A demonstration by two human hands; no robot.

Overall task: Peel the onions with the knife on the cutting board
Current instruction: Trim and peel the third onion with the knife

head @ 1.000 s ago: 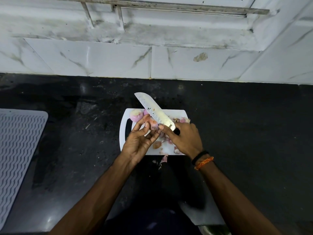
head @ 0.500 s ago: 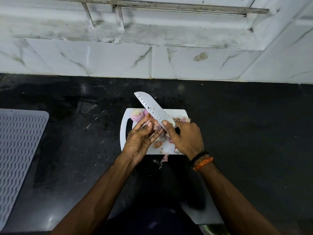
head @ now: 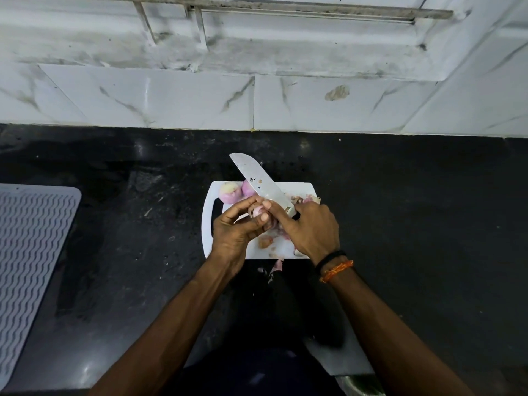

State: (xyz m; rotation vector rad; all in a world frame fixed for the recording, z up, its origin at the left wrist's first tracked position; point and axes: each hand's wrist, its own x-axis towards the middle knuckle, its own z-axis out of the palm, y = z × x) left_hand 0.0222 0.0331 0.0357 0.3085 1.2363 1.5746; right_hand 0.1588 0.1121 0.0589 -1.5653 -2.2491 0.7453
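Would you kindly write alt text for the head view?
Over a white cutting board on a black counter, the left hand holds an onion while the right hand works a knife against it. Two peeled onions sit behind.

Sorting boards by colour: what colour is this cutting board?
White; the cutting board shows in the head view.

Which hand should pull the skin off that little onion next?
Probably the right hand. It grips the knife, and its thumb is already pressed on the small onion beside the blade. The left hand is busy holding that onion over the cutting board, so it should keep steadying it.
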